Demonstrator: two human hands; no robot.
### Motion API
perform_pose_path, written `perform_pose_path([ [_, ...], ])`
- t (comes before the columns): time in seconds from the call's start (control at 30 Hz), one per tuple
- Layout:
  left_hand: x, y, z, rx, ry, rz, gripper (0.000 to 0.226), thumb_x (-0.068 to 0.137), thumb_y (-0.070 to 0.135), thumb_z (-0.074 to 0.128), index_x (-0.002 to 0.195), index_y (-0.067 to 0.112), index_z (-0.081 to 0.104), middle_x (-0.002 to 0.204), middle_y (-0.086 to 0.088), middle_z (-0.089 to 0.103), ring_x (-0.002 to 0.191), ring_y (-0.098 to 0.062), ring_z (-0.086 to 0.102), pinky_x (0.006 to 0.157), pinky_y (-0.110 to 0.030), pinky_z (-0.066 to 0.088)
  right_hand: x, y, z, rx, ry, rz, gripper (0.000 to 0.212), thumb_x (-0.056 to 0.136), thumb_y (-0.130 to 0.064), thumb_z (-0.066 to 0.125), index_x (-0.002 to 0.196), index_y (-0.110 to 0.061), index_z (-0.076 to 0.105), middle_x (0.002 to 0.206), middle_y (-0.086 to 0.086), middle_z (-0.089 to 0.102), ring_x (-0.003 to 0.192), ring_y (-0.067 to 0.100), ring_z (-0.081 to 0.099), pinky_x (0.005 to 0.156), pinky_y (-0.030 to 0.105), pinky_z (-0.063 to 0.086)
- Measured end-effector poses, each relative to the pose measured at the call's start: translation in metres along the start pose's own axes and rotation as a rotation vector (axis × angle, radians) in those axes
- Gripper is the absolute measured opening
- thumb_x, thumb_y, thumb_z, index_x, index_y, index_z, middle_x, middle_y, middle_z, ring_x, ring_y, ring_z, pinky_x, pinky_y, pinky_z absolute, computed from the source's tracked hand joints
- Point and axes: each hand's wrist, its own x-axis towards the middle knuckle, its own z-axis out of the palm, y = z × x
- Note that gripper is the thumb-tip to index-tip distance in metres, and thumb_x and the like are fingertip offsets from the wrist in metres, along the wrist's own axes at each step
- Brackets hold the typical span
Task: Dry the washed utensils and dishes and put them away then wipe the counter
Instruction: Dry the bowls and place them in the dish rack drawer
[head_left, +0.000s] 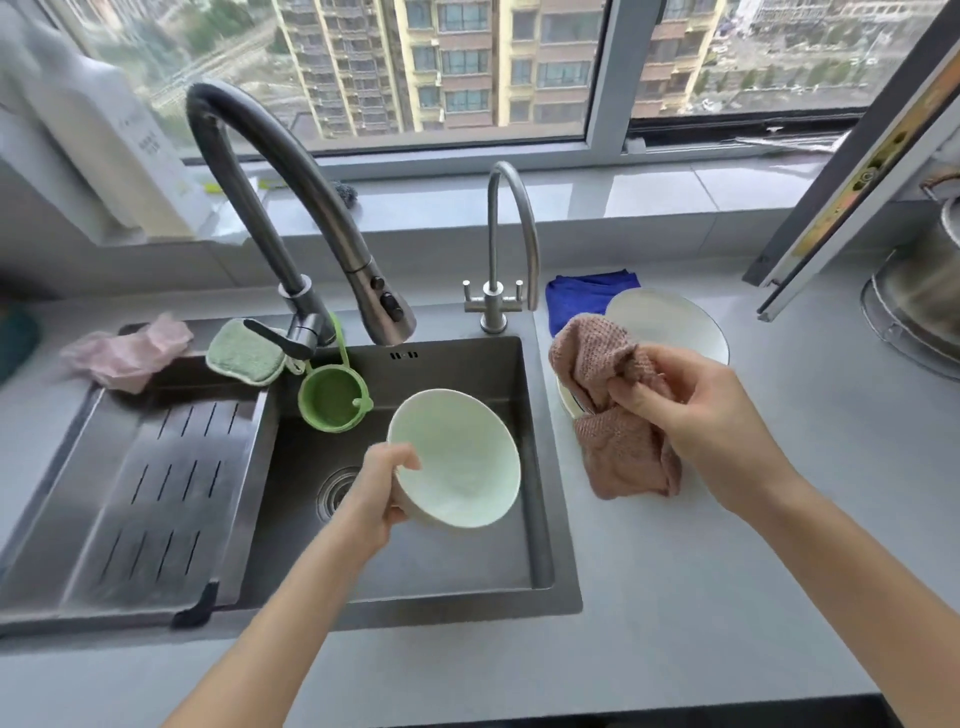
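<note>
Bowl (462, 462) clasped in left grip (382, 488), pink cloth (618, 431) bunched in right grip (711, 415); bottle label (139, 140) unreadable.

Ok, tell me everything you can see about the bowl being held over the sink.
The bowl is round, plain and pale greenish white, smooth like glazed ceramic, with nothing visible inside. It is tilted, its opening facing up toward the camera, above the sink. The left hand grips its left rim, thumb over the edge. Nothing else touches it; the pink cloth in the right hand is apart, to its right.
</note>
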Motion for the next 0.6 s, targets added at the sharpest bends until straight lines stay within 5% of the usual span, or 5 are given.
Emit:
perform_pose_path([
  [0.17, 0.013, 0.009, -0.011, 0.756, 0.366, 0.422, 0.075, 0.055, 0.043, 0.049, 0.127, 0.022, 0.05, 0.107, -0.018, 0.052, 0.104, -0.034, 0.047, 0.093, -0.037, 0.04, 0.005, 0.0, 0.017, -0.086, -0.047, -0.008, 0.029, 0.074, -0.03, 0.069, 0.094, -0.01, 0.07, 0.092, 0.022, 0.066, 0.079, 0.022, 0.06, 0.077, 0.043, 0.051],
  [0.3, 0.022, 0.006, -0.013, 1.159, 0.445, 0.604, 0.076, 0.057, 0.049, 0.05, 0.125, 0.016, 0.05, 0.097, -0.016, 0.048, 0.094, -0.033, 0.044, 0.085, -0.037, 0.037, 0.007, 0.007, 0.024, -0.335, 0.007, -0.065, 0.032, 0.072, -0.032, 0.066, 0.101, -0.021, 0.072, 0.088, 0.005, 0.065, 0.088, 0.025, 0.06, 0.081, 0.047, 0.05],
  [0.43, 0.019, 0.018, -0.021, 0.923, 0.415, 0.442, 0.072, 0.059, 0.05, 0.048, 0.124, 0.02, 0.052, 0.105, -0.021, 0.052, 0.103, -0.035, 0.046, 0.09, -0.036, 0.037, 0.005, 0.007, 0.032, -0.612, 0.074, -0.138, 0.035, 0.073, -0.026, 0.077, 0.106, -0.035, 0.07, 0.088, -0.008, 0.061, 0.088, 0.016, 0.057, 0.074, 0.033, 0.045],
  [0.6, 0.02, 0.022, -0.042, 0.38, 0.211, 0.231, 0.071, 0.053, 0.077, 0.06, 0.1, 0.025, 0.064, 0.105, -0.005, 0.065, 0.098, -0.027, 0.06, 0.088, -0.041, 0.048, 0.01, 0.008, 0.051, -0.505, 0.149, -0.032, 0.038, 0.067, -0.035, 0.081, 0.099, -0.027, 0.061, 0.088, -0.009, 0.06, 0.084, 0.012, 0.055, 0.073, 0.03, 0.044],
])
